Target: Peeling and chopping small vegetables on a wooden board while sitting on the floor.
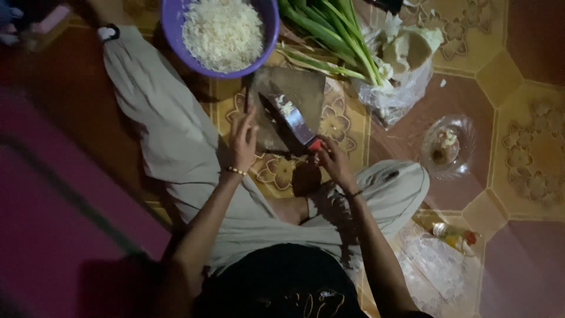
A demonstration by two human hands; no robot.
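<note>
The right hand (334, 162) closes on a red-handled cleaver (292, 119); its broad grey blade points far-left across the wooden board (306, 88). The left hand (242, 140), open and empty, rests on the board's near-left edge.

Glossy metal blade (294, 121) on a matt, worn wooden board (303, 88); beside the board, a smooth plastic bowl (170, 26) and a crinkled clear bag (394, 97).

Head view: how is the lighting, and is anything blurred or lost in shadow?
Head view: dim overall, light falling mostly on the purple bowl of shredded white food and the green stalks; the knife blade catches a little glare; the left hand and right hand are readable; the lower left is dark and smeared, detail lost.
</note>
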